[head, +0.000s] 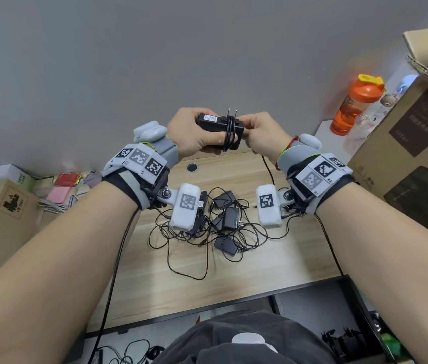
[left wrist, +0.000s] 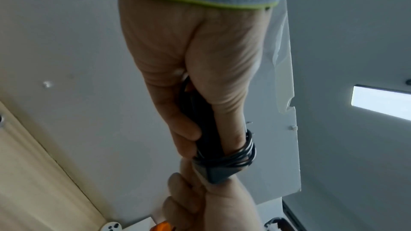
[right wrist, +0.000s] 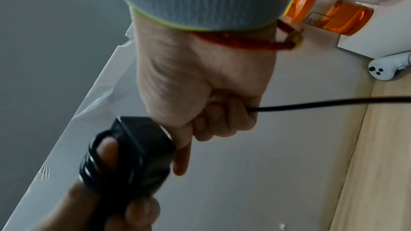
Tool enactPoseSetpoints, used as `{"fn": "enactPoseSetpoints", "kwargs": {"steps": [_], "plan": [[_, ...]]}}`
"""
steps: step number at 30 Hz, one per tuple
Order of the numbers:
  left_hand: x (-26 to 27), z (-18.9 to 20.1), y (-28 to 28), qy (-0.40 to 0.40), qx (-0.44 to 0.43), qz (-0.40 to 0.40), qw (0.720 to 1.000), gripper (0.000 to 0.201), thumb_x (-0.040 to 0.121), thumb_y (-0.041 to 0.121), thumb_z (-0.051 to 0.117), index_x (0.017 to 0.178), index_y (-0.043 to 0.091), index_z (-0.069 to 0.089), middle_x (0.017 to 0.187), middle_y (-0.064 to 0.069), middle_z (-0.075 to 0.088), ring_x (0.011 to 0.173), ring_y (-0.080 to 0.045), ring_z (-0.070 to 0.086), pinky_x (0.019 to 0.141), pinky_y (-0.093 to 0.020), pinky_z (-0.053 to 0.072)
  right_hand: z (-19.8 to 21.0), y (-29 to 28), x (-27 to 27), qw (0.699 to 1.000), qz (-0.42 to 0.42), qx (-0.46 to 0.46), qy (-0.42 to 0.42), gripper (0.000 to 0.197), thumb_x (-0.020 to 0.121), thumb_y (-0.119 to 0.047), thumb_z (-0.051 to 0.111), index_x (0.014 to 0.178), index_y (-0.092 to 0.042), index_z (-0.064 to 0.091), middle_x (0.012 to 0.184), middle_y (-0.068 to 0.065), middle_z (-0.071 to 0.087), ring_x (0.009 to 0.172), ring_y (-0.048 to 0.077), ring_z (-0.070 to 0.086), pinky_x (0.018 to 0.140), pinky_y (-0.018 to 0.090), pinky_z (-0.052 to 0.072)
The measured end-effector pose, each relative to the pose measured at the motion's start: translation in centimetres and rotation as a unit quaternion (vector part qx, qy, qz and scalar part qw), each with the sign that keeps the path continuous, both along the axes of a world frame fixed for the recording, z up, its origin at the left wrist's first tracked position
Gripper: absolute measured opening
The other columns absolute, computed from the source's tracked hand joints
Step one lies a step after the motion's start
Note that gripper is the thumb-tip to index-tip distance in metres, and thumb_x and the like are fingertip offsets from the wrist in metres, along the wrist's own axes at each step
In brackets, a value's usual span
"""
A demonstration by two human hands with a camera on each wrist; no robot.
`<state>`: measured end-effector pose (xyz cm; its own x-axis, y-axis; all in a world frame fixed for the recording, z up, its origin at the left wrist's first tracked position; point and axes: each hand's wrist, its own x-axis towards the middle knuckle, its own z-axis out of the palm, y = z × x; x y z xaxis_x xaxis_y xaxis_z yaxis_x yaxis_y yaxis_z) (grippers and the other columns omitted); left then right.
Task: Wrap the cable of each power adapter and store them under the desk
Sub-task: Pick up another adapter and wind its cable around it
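Adapter (head: 218, 122) gripped in L hand (head: 189, 137); R hand (head: 262, 135) pinches its cable (head: 230, 132).

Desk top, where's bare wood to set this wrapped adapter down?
Bare desk lies along the near edge, below the tangled adapters, and beside the grommet hole. The middle is crowded with loose cables.

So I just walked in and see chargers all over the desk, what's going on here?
A person is winding up power adapters. The left hand grips a black adapter held up over the desk, with several cable loops already around it and one finger. The right hand holds the remaining cable. More adapters lie in a tangled pile, still unwrapped.
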<state>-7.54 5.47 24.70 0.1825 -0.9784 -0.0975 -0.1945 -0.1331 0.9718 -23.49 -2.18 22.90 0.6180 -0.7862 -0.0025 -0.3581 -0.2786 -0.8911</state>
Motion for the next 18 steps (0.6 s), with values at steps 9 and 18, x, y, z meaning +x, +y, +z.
{"fn": "enactPoseSetpoints", "kwargs": {"steps": [9, 18], "plan": [[0.4, -0.1, -0.7, 0.050, -0.027, 0.086, 0.995, 0.029, 0.071, 0.015, 0.087, 0.088, 0.006, 0.066, 0.068, -0.008, 0.067, 0.053, -0.020, 0.060, 0.057, -0.027, 0.055, -1.3, 1.2, 1.0, 0.997, 0.060, -0.009, 0.051, 0.025, 0.101, -0.029, 0.053, 0.095, -0.020, 0.075, 0.041, -0.022, 0.048, 0.043, -0.003, 0.043, 0.049, 0.011, 0.029], [1.9, -0.9, -0.5, 0.024, 0.003, 0.135, 0.991, 0.031, 0.071, 0.007, 0.087, 0.091, 0.002, 0.063, 0.075, -0.009, 0.066, 0.050, -0.016, 0.067, 0.052, -0.023, 0.055, -0.3, 1.4, 0.8, 0.993, 0.070, -0.060, 0.079, 0.026, 0.097, -0.035, 0.060, 0.091, -0.018, 0.079, 0.045, -0.008, 0.026, 0.046, 0.009, 0.024, 0.052, 0.025, 0.025]]}}
